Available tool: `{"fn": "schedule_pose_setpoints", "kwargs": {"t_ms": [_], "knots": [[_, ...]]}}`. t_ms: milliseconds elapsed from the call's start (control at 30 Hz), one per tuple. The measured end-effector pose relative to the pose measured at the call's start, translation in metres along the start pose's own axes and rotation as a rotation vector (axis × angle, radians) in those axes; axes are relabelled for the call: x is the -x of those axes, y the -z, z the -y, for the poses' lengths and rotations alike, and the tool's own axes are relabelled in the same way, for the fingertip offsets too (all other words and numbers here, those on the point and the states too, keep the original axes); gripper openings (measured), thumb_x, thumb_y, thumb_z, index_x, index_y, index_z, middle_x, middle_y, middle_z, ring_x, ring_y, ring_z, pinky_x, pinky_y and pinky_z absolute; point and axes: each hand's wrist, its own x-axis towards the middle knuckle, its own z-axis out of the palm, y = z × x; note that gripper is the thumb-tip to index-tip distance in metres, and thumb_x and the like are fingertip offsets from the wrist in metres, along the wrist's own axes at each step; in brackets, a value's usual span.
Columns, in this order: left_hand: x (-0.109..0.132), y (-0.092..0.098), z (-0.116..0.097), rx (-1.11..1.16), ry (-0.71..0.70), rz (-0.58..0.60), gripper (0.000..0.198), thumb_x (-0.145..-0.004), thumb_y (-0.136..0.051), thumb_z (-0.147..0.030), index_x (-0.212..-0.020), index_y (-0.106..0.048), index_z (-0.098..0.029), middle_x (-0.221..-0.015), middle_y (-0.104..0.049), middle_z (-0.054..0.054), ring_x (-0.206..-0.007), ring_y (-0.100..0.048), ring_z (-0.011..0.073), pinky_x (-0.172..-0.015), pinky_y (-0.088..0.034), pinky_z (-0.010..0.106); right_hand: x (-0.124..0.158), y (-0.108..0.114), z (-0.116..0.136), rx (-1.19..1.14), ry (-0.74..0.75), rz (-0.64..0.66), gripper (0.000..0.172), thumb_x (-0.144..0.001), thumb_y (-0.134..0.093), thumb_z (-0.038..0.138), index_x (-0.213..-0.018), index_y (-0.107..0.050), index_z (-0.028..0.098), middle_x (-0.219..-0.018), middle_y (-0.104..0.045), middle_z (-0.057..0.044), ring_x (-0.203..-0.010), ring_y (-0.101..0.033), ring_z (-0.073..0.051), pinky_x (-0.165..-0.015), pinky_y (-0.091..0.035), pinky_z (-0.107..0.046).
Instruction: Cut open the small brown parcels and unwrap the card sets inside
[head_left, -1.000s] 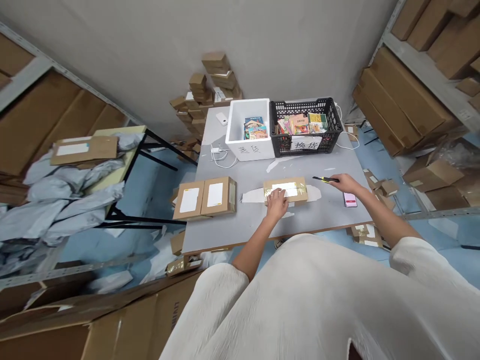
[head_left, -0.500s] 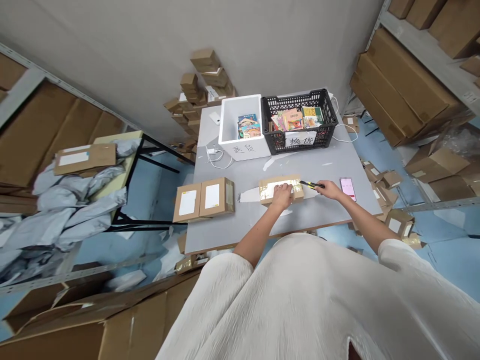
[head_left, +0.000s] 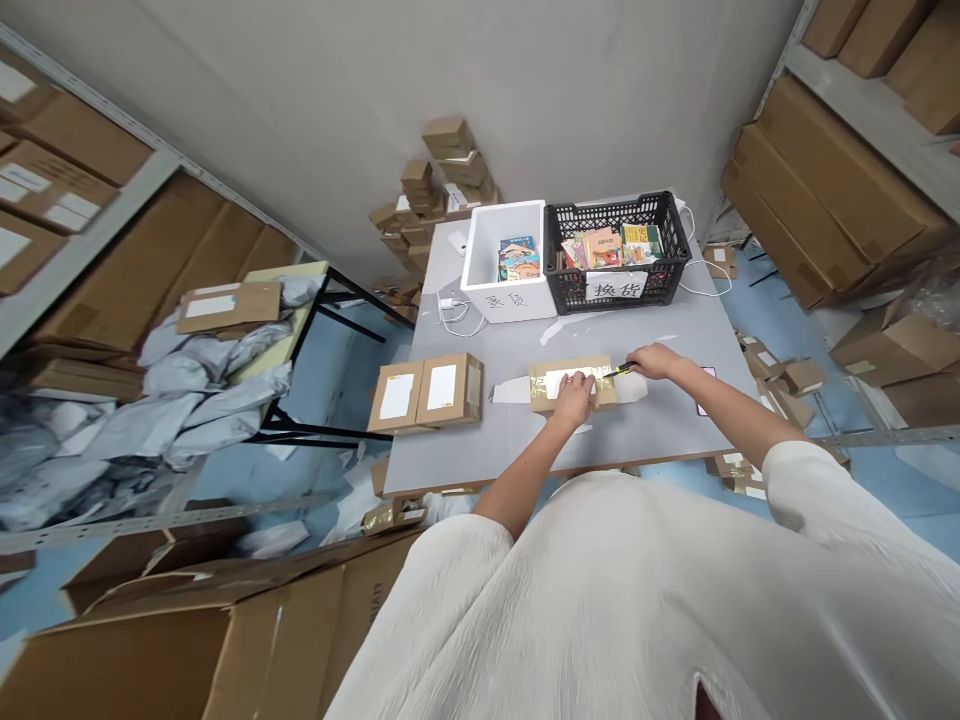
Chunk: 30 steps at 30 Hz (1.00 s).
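Note:
A small cardboard box [head_left: 540,392] with a white label and shiny tape lies on the grey table. My left hand [head_left: 574,396] rests on top of it, fingers spread over the label. In my right hand [head_left: 652,361] is a yellow and black box cutter [head_left: 621,370], gripped with the fingers closed round it. Its tip points left and meets the taped right part of the box, though I cannot tell how deep it goes. White paper [head_left: 511,391] sticks out from under the box on both sides. My right forearm partly covers a phone [head_left: 707,374].
Two labelled cardboard boxes [head_left: 427,393] stand at the table's left. Behind are a white foam bin [head_left: 510,306] and a black plastic crate [head_left: 615,292], both with books. A white cable [head_left: 461,325] lies left of the bin. Grey mailing bags [head_left: 217,385] crowd the left side table.
The right hand with the box cutter has moved left and away from me, bringing the blade over the box top. The left hand stays on the box. The view has shifted slightly left.

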Motion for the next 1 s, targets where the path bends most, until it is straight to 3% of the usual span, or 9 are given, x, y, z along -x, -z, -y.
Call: {"fn": "schedule_pose_setpoints", "kwargs": {"t_ms": [100, 233, 467, 733, 867, 1000], "knots": [[0.001, 0.000, -0.001, 0.003, 0.001, -0.010, 0.061, -0.091, -0.078, -0.030, -0.147, -0.055, -0.024, -0.141, -0.060, 0.014, -0.124, -0.067, 0.0318, -0.134, -0.026, 0.054, -0.002, 0.000, 0.001, -0.078, -0.025, 0.037, 0.024, -0.100, -0.067, 0.043, -0.107, -0.081, 0.026, -0.102, -0.083, -0.009, -0.095, -0.074, -0.026, -0.079, -0.051, -0.031], [0.000, 0.000, 0.000, 0.029, 0.004, -0.005, 0.063, -0.090, -0.080, -0.031, -0.147, -0.055, -0.025, -0.142, -0.059, 0.014, -0.125, -0.066, 0.0326, -0.133, -0.026, 0.054, 0.016, -0.018, -0.004, -0.439, -0.096, 0.176, 0.036, -0.100, -0.065, 0.056, -0.095, -0.077, 0.023, -0.086, -0.080, -0.005, -0.076, -0.073, -0.020, -0.070, -0.053, -0.028], [-0.004, 0.002, 0.002, 0.051, 0.010, 0.000, 0.066, -0.090, -0.079, -0.030, -0.150, -0.054, -0.028, -0.144, -0.058, 0.014, -0.128, -0.065, 0.0338, -0.133, -0.026, 0.055, 0.049, -0.058, -0.014, -0.724, -0.098, 0.158, 0.050, -0.092, -0.070, 0.072, -0.086, -0.070, 0.022, -0.078, -0.076, -0.004, -0.073, -0.073, -0.019, -0.068, -0.057, -0.027], [-0.006, 0.009, 0.005, 0.108, 0.011, -0.029, 0.088, -0.094, -0.073, -0.039, -0.172, -0.034, -0.025, -0.154, -0.055, 0.018, -0.138, -0.060, 0.0368, -0.120, -0.043, 0.049, 0.069, -0.070, -0.012, -0.847, -0.229, -0.100, 0.042, -0.103, -0.060, 0.062, -0.095, -0.064, 0.021, -0.095, -0.082, -0.007, -0.077, -0.075, -0.018, -0.065, -0.056, -0.025], [-0.014, 0.014, 0.008, 0.140, 0.058, -0.112, 0.063, -0.105, -0.054, -0.031, -0.167, -0.043, -0.025, -0.171, -0.042, 0.018, -0.144, -0.056, 0.0361, -0.113, -0.049, 0.049, 0.071, -0.067, -0.002, -0.796, -0.241, -0.189, 0.038, -0.108, -0.053, 0.056, -0.102, -0.066, 0.021, -0.099, -0.082, -0.008, -0.078, -0.074, -0.018, -0.067, -0.055, -0.025], [-0.026, 0.020, 0.010, 0.142, 0.084, -0.150, 0.051, -0.107, -0.045, -0.020, -0.157, -0.054, -0.024, -0.164, -0.052, 0.017, -0.147, -0.054, 0.0340, -0.117, -0.046, 0.050, 0.073, -0.063, 0.011, -0.607, -0.185, -0.250, 0.038, -0.111, -0.046, 0.046, -0.108, -0.074, 0.022, -0.104, -0.082, -0.006, -0.092, -0.076, -0.021, -0.084, -0.056, -0.030]]}}
